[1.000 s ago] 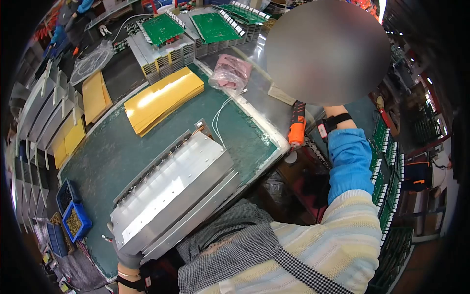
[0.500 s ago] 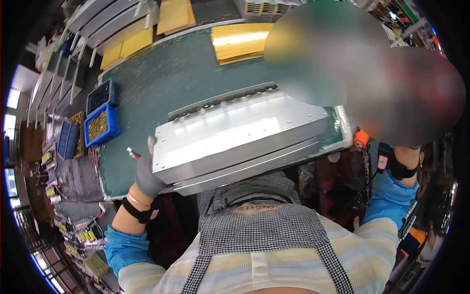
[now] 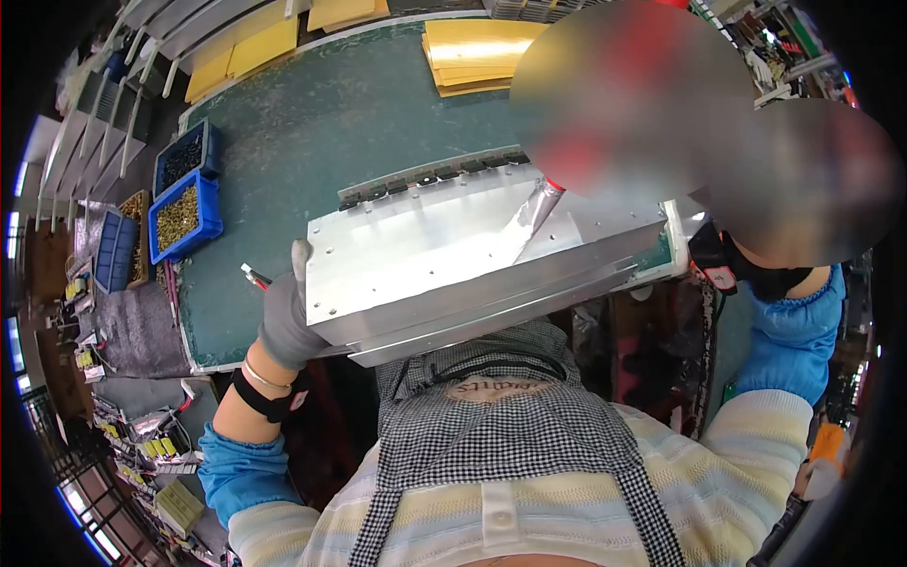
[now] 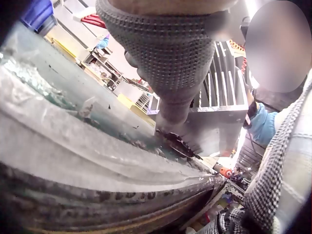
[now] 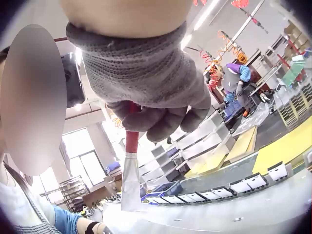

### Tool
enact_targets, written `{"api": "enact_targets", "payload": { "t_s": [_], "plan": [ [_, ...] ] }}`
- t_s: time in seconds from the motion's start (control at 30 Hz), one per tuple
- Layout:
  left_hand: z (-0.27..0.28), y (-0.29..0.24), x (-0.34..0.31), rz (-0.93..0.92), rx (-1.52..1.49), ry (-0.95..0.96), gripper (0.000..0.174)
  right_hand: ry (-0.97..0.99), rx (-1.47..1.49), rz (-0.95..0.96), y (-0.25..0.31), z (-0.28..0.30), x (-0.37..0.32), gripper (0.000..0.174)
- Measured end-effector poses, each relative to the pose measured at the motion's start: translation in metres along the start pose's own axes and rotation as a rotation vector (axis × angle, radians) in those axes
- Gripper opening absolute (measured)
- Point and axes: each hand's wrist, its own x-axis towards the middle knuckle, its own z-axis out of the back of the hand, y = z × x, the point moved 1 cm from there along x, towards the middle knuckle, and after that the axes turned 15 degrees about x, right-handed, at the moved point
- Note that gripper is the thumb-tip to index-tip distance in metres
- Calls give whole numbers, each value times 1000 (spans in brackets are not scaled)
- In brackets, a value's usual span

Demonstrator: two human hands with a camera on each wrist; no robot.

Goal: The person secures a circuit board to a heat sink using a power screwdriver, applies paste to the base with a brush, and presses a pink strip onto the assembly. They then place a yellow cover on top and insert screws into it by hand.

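A long aluminium housing (image 3: 453, 265) with a row of black connectors along its far edge lies on the green mat (image 3: 331, 123). My gloved left hand (image 3: 283, 321) grips its left end, thumb on top. In the left wrist view the glove (image 4: 170, 63) reaches down to the housing's finned end (image 4: 219, 97). My gloved right hand (image 5: 146, 97) holds a red-handled scraper (image 5: 130, 180). Its flat metal blade (image 3: 534, 213) rests tilted on the housing's top. In the head view a blurred patch hides the right hand itself.
Blue bins of small brass parts (image 3: 184, 217) stand at the mat's left. Yellow sheets (image 3: 472, 52) are stacked at the far side. A small red-tipped tool (image 3: 253, 277) lies just left of the housing. Metal rails (image 3: 104, 123) line the far left.
My right hand has come up from the table's right edge and now holds the scraper on the housing's top. The left hand keeps its grip on the housing's end.
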Motion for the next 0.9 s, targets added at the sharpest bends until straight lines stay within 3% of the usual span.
{"api": "enact_targets", "payload": {
  "t_s": [0.13, 0.3, 0.43, 0.53, 0.6, 0.67, 0.9],
  "plan": [
    [2, -3, 4, -71, 69, -47, 60, 34, -66, -41, -1, 7, 4, 24],
    [-10, 4, -10, -12, 97, 93, 65, -73, -109, -108, -5, 26, -3, 23],
    [-16, 3, -11, -13, 169, 82, 61, -63, -117, -154, -16, 49, -9, 23],
    [-10, 2, -11, 78, 35, 95, 57, -115, -112, -120, -22, 59, -15, 23],
    [-18, 0, -17, 385, -488, 139, 57, -62, -117, -169, -24, 73, -16, 24],
    [-22, 0, -20, 538, -750, 168, 57, -74, -147, -207, -24, 81, -20, 25],
    [-23, -1, -20, 612, -900, 196, 62, -141, -201, -201, -24, 94, -33, 27]
  ]
}}
